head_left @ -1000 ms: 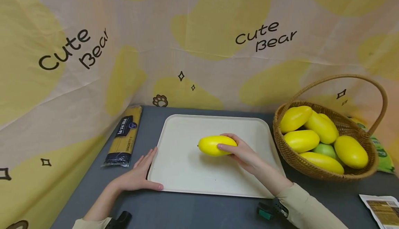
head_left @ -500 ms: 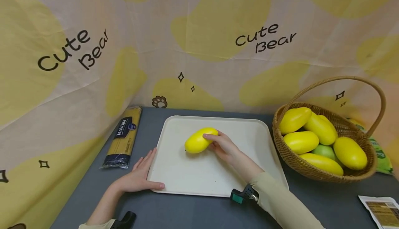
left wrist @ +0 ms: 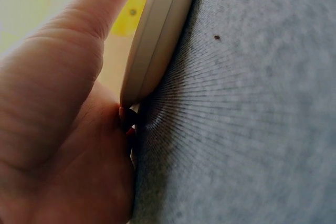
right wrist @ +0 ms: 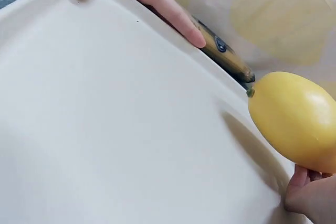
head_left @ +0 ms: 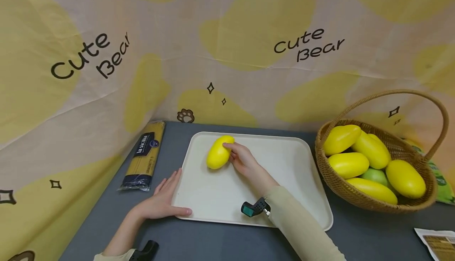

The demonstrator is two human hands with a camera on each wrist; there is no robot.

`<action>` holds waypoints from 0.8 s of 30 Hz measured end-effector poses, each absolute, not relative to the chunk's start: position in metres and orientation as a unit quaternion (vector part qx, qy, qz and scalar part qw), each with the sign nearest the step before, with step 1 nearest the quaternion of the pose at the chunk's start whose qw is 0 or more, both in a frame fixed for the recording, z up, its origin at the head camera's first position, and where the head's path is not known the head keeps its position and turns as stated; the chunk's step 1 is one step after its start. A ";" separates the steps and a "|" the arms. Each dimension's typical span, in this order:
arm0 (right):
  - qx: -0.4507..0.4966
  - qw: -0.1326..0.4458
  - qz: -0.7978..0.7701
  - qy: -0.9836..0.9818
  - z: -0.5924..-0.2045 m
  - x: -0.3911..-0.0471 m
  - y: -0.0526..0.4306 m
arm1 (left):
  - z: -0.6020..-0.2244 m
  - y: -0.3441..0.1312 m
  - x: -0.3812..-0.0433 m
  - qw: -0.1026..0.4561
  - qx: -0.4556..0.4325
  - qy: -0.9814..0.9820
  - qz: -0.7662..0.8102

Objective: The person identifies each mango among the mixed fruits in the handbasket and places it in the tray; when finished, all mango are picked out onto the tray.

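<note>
My right hand pinches a smooth yellow mango between thumb and fingers over the back left part of a white tray. In the right wrist view the mango shows a small green stem stub, and a shadow lies apart from it on the tray. My left hand rests at the tray's front left corner, fingers spread along the left edge and thumb over the front rim. Up close in the left wrist view, the palm is against the tray's rim.
At right stands a wicker basket with a tall handle, holding several yellow mangoes and a green fruit. A spaghetti pack lies left of the tray. A green bag is behind the basket; a flat packet lies front right.
My right hand has carried the mango leftward and toward the back of the tray, turning it more upright in the head view. The left hand stays at the tray corner.
</note>
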State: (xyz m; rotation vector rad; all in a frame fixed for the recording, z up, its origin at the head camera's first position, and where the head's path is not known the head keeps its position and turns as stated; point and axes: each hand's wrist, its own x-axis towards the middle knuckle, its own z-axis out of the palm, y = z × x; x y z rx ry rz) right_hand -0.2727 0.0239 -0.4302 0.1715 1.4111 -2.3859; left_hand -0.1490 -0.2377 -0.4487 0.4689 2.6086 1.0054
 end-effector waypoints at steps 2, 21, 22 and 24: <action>0.062 0.178 -0.835 0.517 -0.430 -0.276 0.020 | -0.450 -0.237 -0.150 0.149 0.165 0.910 0.348; 0.075 0.142 -0.769 0.619 -0.439 -0.290 -0.006 | -0.451 -0.235 -0.146 0.133 0.169 0.920 0.326; 0.076 0.134 -0.762 0.629 -0.440 -0.290 -0.007 | -0.450 -0.235 -0.146 0.131 0.171 0.920 0.327; 0.073 0.119 -0.745 0.653 -0.441 -0.290 -0.007 | -0.450 -0.236 -0.146 0.128 0.175 0.919 0.329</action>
